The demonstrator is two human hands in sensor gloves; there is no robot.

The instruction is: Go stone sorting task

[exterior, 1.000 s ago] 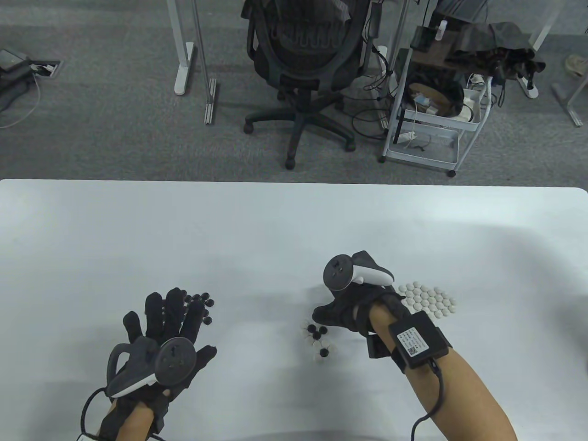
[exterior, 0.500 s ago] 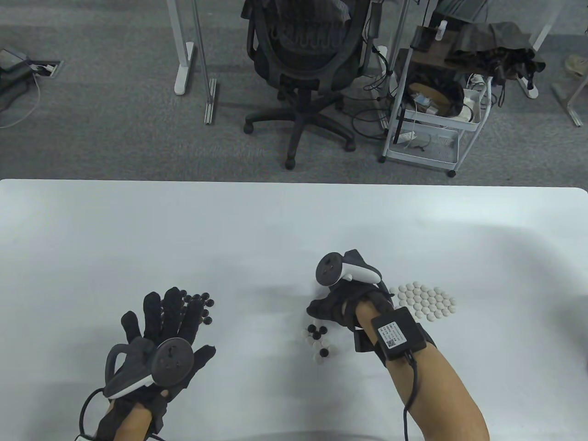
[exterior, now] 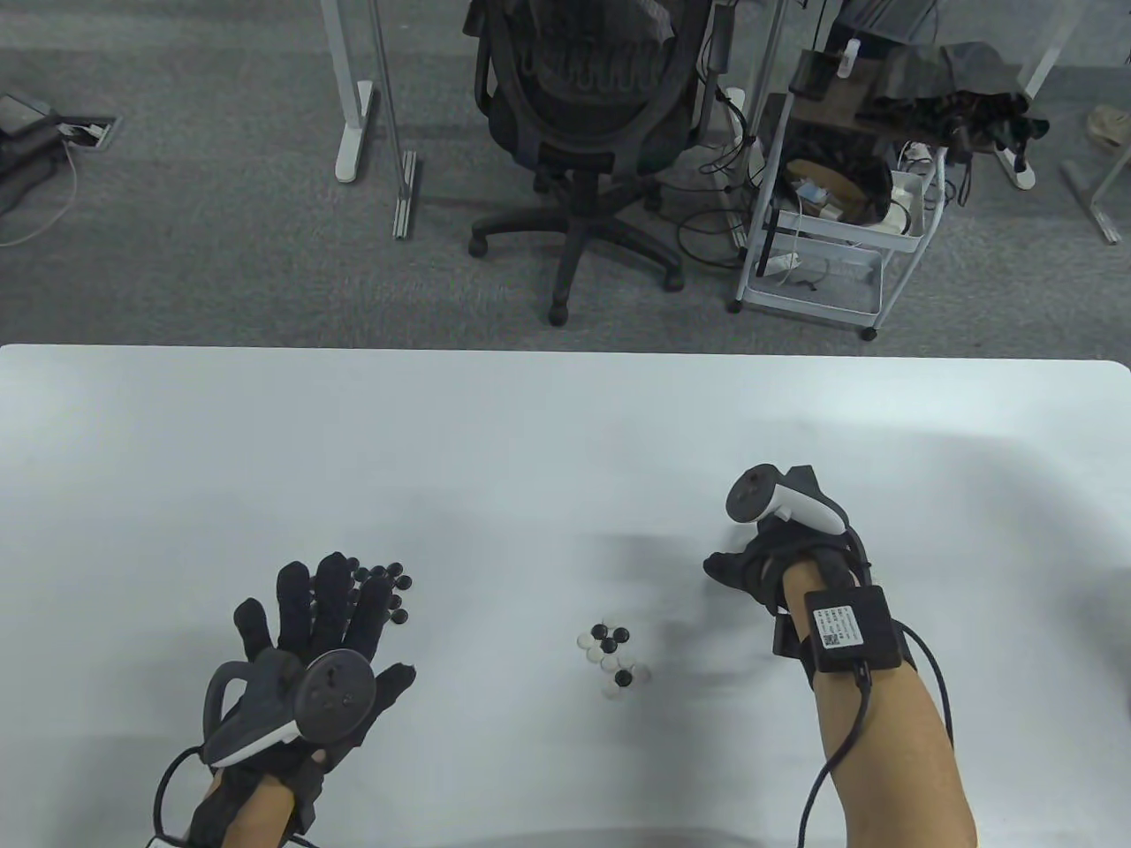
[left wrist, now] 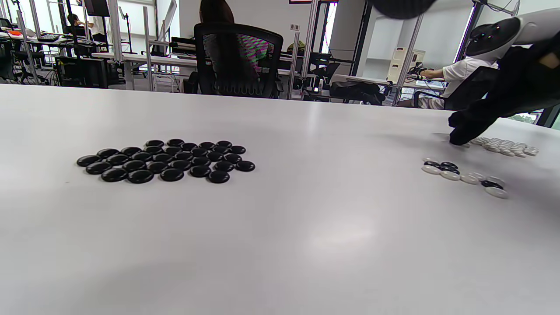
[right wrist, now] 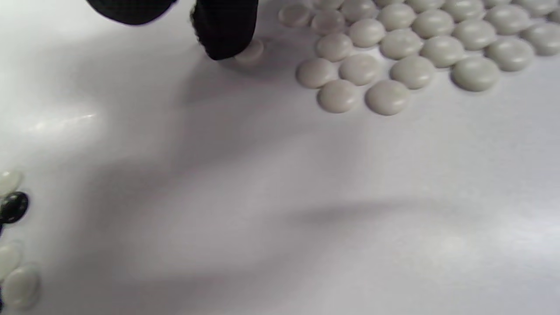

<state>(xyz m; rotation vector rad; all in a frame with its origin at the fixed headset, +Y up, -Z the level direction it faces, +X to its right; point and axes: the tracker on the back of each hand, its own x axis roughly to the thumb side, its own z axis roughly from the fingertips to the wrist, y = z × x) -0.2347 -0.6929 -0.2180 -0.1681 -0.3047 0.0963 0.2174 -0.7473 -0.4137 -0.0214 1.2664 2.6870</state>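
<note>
I see a white table point(exterior: 565, 424) from above, with a small mixed cluster point(exterior: 611, 654) of black and white Go stones near its front middle; I place everything else from that cluster. Well to its left lies the sorted group of black stones point(left wrist: 166, 159), laid close together in rows. My left hand point(exterior: 309, 654) rests flat on the table at that group, fingers straight and spread, holding nothing; in the table view its fingers cover part of the group. To the right of the mixed cluster sits the sorted group of white stones point(right wrist: 411, 48), hidden under my right hand point(exterior: 769, 565) in the table view. In the right wrist view, one fingertip point(right wrist: 225, 33) touches a single white stone point(right wrist: 250, 50) at the group's near-left edge. I cannot tell whether the hand pinches it or only presses on it.
</note>
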